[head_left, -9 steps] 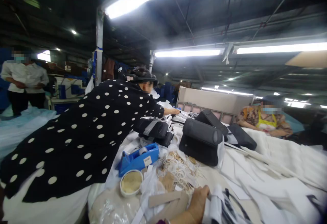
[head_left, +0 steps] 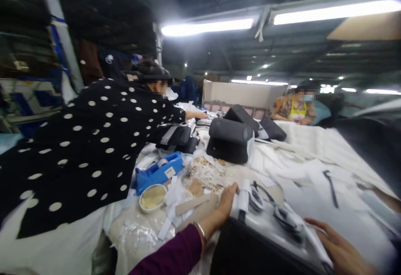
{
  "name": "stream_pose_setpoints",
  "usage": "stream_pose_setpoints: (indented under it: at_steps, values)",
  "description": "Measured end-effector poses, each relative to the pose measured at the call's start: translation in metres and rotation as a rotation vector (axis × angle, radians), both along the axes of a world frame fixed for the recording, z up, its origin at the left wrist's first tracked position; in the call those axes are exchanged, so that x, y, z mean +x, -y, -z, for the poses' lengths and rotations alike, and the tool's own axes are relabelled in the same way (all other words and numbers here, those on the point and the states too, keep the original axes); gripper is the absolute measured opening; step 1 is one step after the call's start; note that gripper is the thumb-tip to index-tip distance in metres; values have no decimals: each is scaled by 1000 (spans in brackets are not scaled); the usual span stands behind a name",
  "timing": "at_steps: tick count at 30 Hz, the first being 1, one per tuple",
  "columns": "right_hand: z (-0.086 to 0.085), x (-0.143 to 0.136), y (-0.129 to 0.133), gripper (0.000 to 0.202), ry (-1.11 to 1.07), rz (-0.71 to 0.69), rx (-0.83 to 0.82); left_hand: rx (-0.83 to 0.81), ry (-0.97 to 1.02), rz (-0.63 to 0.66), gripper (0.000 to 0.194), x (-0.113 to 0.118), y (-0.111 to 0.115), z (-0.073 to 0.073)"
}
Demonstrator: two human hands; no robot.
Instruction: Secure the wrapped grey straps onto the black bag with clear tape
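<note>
A black bag [head_left: 250, 248] with white-wrapped handles and dark straps stands at the bottom, right of centre. My left hand [head_left: 228, 199], below a purple sleeve and a bangle, has its fingers curled against the bag's upper left edge, by a white-wrapped handle part [head_left: 243, 197]. At the bag's right side is my right hand [head_left: 338, 245], its fingers stretched along the white wrapping and somewhat blurred. Left of my left hand lie a strip of brown card [head_left: 191, 204] and a heap of pale strings [head_left: 205, 172].
A blue tape dispenser [head_left: 159, 172] and a round tub [head_left: 153, 197] stand left of centre. Black bags [head_left: 230, 139] lie further back. A person in dotted black clothing [head_left: 103, 137] leans over the table at left; another person [head_left: 296, 108] is across it. White material lies at right.
The view has tilted down and turned right. My right hand and the black body of the bag have come into view. The person in white at far left is out of view.
</note>
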State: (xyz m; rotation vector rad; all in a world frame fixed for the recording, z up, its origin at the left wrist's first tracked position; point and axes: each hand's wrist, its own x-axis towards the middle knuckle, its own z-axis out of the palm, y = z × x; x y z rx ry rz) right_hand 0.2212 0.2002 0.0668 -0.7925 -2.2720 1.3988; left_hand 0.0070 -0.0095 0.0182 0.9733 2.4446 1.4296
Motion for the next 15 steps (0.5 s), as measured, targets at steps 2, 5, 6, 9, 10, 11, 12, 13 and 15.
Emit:
stream_pose_setpoints:
  at_steps: [2, 5, 6, 9, 10, 11, 12, 13, 15]
  values:
    - [-3, 5, 6, 41, 2, -14, -282, -4, 10, 34, 15, -3, -1, 2]
    - [-6, 9, 10, 45, -102, -51, -623, 6, 17, 64, 12, -8, -5, 7]
    - [-7, 10, 10, 46, -153, -62, -712, 14, 11, 63, 11, -10, -6, 8]
    - [-7, 14, 13, 46, -227, -85, -825, 55, -35, 8, 13, -12, -6, 3]
    - [-6, 15, 13, 46, -228, -87, -827, 70, -50, -20, 17, -12, -5, -1]
    - [-4, 15, 14, 45, -225, -83, -820, 83, -59, -41, 20, -11, -4, -5]
    - [-3, 15, 15, 45, -223, -75, -809, 92, -58, -49, 23, -10, -3, -9]
    - [-1, 15, 15, 45, -225, -67, -797, 96, -48, -44, 26, -9, -3, -12]
    - [2, 14, 15, 46, -233, -66, -776, 96, -4, -6, 27, -8, 0, -19]
